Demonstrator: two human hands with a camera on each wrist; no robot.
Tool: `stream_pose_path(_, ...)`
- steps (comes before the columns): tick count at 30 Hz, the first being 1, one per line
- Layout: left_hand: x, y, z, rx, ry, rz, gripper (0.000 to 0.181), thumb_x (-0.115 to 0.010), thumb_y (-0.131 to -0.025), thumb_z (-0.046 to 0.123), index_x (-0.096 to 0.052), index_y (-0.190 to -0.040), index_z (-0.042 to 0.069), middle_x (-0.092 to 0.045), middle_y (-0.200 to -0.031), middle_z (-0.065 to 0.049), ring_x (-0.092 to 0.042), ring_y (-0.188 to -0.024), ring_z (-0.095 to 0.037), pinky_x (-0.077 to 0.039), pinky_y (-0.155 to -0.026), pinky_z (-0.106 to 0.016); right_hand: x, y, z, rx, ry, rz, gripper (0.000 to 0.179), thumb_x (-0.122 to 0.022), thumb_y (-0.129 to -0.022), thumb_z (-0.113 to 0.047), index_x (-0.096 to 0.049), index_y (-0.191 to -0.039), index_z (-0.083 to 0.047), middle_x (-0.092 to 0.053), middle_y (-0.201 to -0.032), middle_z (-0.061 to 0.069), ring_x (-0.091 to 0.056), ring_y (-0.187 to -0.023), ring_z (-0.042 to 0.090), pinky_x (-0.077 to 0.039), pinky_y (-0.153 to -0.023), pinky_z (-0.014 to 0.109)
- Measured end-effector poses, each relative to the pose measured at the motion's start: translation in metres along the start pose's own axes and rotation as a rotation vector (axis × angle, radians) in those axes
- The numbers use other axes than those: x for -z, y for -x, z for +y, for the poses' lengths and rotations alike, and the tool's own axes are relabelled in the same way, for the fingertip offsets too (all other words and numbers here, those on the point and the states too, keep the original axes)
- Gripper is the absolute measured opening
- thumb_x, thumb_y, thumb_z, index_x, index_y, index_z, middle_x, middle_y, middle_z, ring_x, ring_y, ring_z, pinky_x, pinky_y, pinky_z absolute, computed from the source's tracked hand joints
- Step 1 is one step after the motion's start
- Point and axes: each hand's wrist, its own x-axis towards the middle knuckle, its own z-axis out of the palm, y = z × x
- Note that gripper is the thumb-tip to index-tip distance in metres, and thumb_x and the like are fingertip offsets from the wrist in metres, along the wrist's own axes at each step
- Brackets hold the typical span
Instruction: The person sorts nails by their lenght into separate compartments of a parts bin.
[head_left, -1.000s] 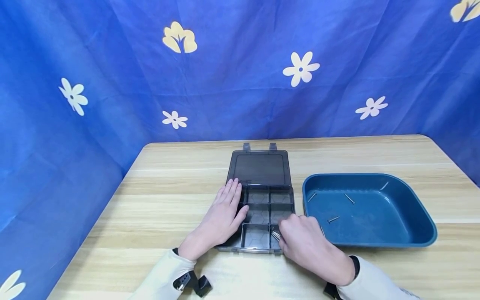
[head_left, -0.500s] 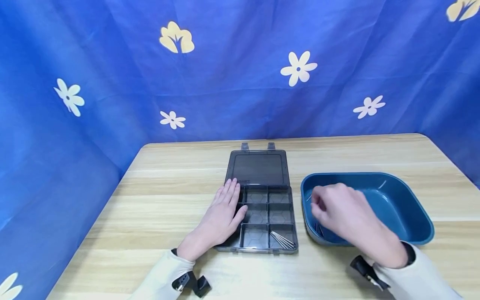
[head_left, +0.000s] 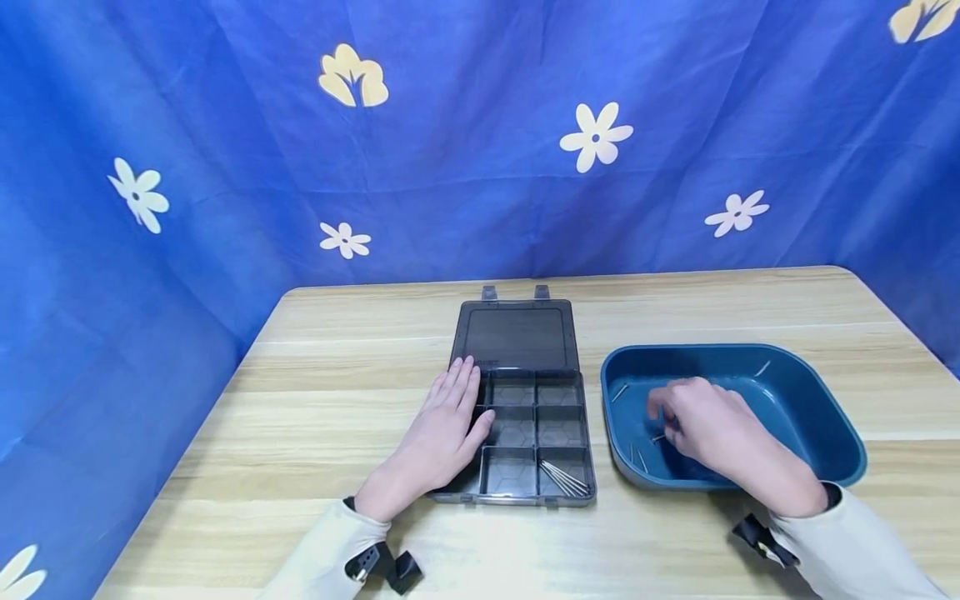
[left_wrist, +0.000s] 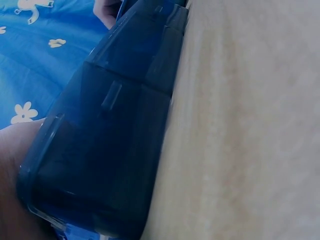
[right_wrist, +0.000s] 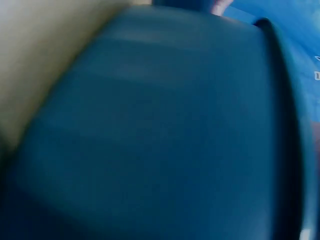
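Observation:
A dark translucent compartment box [head_left: 513, 429] lies with its lid [head_left: 516, 333] swung back, away from me. My left hand [head_left: 442, 425] rests flat along its left side, fingers straight. Several thin silver nails [head_left: 564, 479] lie bunched in its front right compartment. My right hand [head_left: 708, 425] is down inside a blue plastic basin [head_left: 813, 375], fingers loosely bent and nothing seen between them. Beneath its fingertips lies a nail [head_left: 658, 437]. More nails [head_left: 619, 392] lie at the basin's left side. The right wrist view shows only the basin's outer wall [right_wrist: 150, 125], blurred.
The light wooden table [head_left: 337, 400] carries the box and, to its right, the basin with raised walls. A narrow strip of table separates them. A blue curtain [head_left: 465, 167] with flowers hangs behind the far edge.
My right hand has gone from the box's front right compartment rightward into the basin, leaving the bunched nails behind in that compartment. My left hand has stayed on the box.

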Motion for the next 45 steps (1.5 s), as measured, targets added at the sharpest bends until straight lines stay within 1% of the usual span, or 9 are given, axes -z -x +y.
stream_pose_path(3,0.0,-0.001,0.0,0.0,-0.002,-0.005,0.063,-0.037,-0.103,0.035,-0.027,-0.147,-0.008,-0.02,-0.156,-0.024,-0.016,-0.146,-0.036,-0.015,-0.119,-0.048,-0.006,0.0,0.003,0.018,0.011,-0.004,0.025,-0.069,-0.07,0.004,-0.066,-0.08,-0.019,-0.061,-0.079,-0.005,-0.051,-0.065,0.015,-0.041,-0.047,0.03)
stream_pose_path(6,-0.001,-0.002,0.0,0.002,-0.007,-0.008,0.063,-0.037,-0.103,0.036,-0.026,-0.148,-0.008,-0.02,-0.156,-0.024,-0.015,-0.147,-0.036,-0.015,-0.119,-0.048,-0.012,0.0,0.004,0.032,0.028,-0.013,0.026,-0.068,-0.068,0.005,-0.066,-0.08,-0.017,-0.061,-0.082,-0.003,-0.052,-0.067,0.016,-0.046,-0.05,0.035)
stream_pose_path(11,-0.001,0.0,0.0,0.007,-0.016,-0.019,0.064,-0.034,-0.103,0.037,-0.025,-0.148,-0.007,-0.019,-0.157,-0.023,-0.015,-0.147,-0.035,-0.014,-0.12,-0.047,-0.021,0.0,0.004,0.043,0.059,-0.016,0.027,-0.064,-0.068,0.008,-0.062,-0.075,-0.018,-0.055,-0.078,-0.005,-0.05,-0.066,0.015,-0.046,-0.05,0.035)
stream_pose_path(17,-0.001,0.001,-0.001,0.004,-0.001,0.001,0.063,-0.036,-0.103,0.036,-0.026,-0.148,-0.008,-0.02,-0.157,-0.023,-0.016,-0.147,-0.035,-0.015,-0.12,-0.047,-0.026,-0.002,0.003,0.025,0.076,-0.012,0.027,-0.063,-0.069,0.007,-0.06,-0.072,-0.02,-0.053,-0.078,-0.006,-0.051,-0.068,0.017,-0.046,-0.05,0.037)
stream_pose_path(24,-0.002,0.001,-0.002,0.004,0.005,0.011,0.063,-0.037,-0.103,0.036,-0.027,-0.147,-0.009,-0.021,-0.156,-0.024,-0.015,-0.147,-0.035,-0.014,-0.12,-0.047,-0.028,-0.003,0.004,0.015,0.054,-0.01,0.023,-0.065,-0.069,0.004,-0.058,-0.071,-0.018,-0.052,-0.076,-0.005,-0.049,-0.068,0.018,-0.045,-0.05,0.037)
stream_pose_path(31,-0.001,0.0,-0.001,-0.001,-0.011,-0.003,0.064,-0.035,-0.103,0.036,-0.026,-0.147,-0.008,-0.02,-0.156,-0.024,-0.015,-0.147,-0.035,-0.014,-0.12,-0.046,-0.026,-0.001,0.006,-0.015,0.029,-0.055,0.024,-0.068,-0.07,0.001,-0.053,-0.071,-0.018,-0.05,-0.073,-0.004,-0.045,-0.064,0.018,-0.039,-0.049,0.033)
stream_pose_path(36,0.0,-0.002,-0.001,0.003,-0.001,-0.008,0.064,-0.036,-0.103,0.036,-0.026,-0.147,-0.009,-0.02,-0.156,-0.024,-0.014,-0.147,-0.035,-0.014,-0.12,-0.046,-0.023,-0.002,0.01,-0.031,0.021,-0.084,0.022,-0.072,-0.073,-0.004,-0.054,-0.072,-0.017,-0.05,-0.071,-0.003,-0.045,-0.061,0.017,-0.036,-0.048,0.031)
stream_pose_path(40,0.0,-0.001,-0.001,0.014,0.001,-0.014,0.064,-0.035,-0.103,0.037,-0.025,-0.148,-0.008,-0.019,-0.157,-0.023,-0.013,-0.147,-0.034,-0.012,-0.12,-0.045,-0.019,-0.002,0.01,-0.033,0.019,-0.059,0.02,-0.072,-0.074,-0.006,-0.055,-0.072,-0.017,-0.05,-0.069,-0.003,-0.045,-0.059,0.016,-0.034,-0.047,0.03)
stream_pose_path(45,0.0,-0.001,-0.001,0.015,-0.004,-0.027,0.064,-0.034,-0.104,0.038,-0.024,-0.148,-0.007,-0.018,-0.157,-0.023,-0.013,-0.147,-0.034,-0.012,-0.12,-0.045,-0.012,-0.001,0.009,-0.036,0.003,0.0,0.016,-0.071,-0.074,-0.008,-0.058,-0.076,-0.016,-0.049,-0.067,-0.004,-0.045,-0.058,0.015,-0.033,-0.046,0.028)
